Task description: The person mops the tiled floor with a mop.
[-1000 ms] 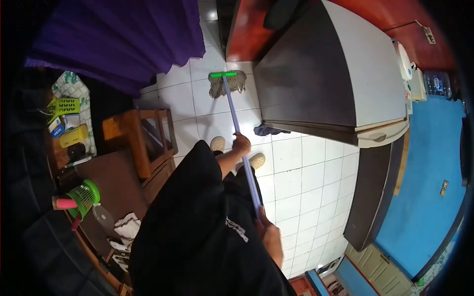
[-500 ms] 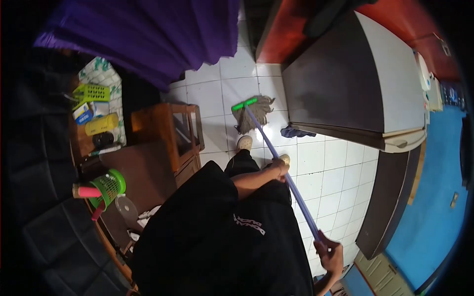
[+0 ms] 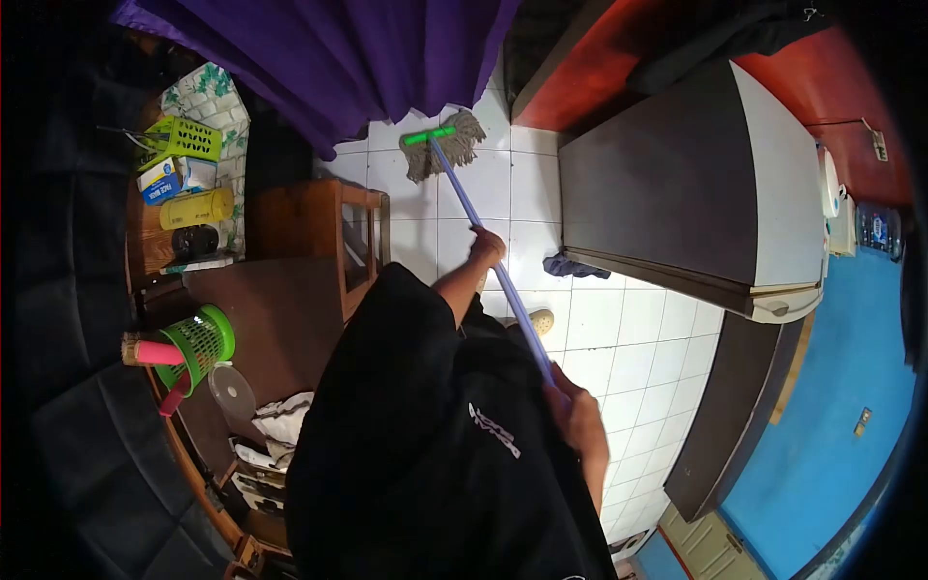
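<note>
I hold a mop with both hands. My left hand (image 3: 488, 244) grips the purple handle (image 3: 459, 193) about halfway down, arm stretched forward. My right hand (image 3: 576, 418) grips the handle's upper end, close to my body. The stringy mop head (image 3: 447, 153) with its green clamp (image 3: 429, 135) rests on the white tiled floor (image 3: 599, 329), just below the purple curtain (image 3: 387, 58). One of my light shoes (image 3: 541, 320) shows beside the handle.
A fridge (image 3: 696, 184) stands to the right of the mop, with a dark cloth (image 3: 570, 265) at its foot. A wooden stool (image 3: 324, 227) and a table (image 3: 261, 329) with a green basket (image 3: 198, 343) and yellow container (image 3: 196, 207) lie left.
Half a second ago the mop head lay near my feet; now it is pushed forward to the curtain's edge. My left arm has stretched out and my right hand has come closer to my body.
</note>
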The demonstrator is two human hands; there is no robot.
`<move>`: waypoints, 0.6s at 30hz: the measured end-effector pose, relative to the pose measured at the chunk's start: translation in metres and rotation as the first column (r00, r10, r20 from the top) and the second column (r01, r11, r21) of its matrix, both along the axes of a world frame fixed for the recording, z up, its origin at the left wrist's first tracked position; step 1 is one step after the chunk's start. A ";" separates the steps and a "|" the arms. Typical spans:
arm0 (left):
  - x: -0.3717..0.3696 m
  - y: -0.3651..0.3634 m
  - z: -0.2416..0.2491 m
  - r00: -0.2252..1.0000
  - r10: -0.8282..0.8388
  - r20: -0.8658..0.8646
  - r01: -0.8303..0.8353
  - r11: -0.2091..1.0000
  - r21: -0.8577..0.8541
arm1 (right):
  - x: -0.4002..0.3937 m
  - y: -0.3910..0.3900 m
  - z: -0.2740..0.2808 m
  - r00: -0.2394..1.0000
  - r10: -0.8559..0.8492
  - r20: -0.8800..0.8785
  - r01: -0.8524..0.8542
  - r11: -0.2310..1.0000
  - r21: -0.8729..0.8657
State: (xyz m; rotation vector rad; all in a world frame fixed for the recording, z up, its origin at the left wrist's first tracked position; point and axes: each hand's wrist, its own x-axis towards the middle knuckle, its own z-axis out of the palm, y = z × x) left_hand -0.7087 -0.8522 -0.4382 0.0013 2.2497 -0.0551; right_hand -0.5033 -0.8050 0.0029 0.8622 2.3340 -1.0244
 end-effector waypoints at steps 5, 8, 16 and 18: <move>0.071 0.030 0.143 0.531 -0.845 -0.062 0.793 0.469 0.389 | 0.033 0.023 0.094 0.876 -0.202 0.438 0.169 0.979 0.112; 0.117 0.051 0.144 0.523 -0.852 -0.016 0.653 0.389 0.649 | 0.067 0.029 0.139 0.936 -0.268 0.229 0.241 0.961 0.138; 0.114 0.059 0.138 0.421 0.384 0.822 -0.895 0.323 0.307 | 0.034 0.046 0.139 0.955 -0.296 -0.030 0.295 0.927 0.231; 0.079 0.041 0.152 0.476 0.460 0.749 -0.879 0.248 0.406 | 0.004 0.053 0.127 0.986 -0.162 -0.040 0.167 0.954 0.249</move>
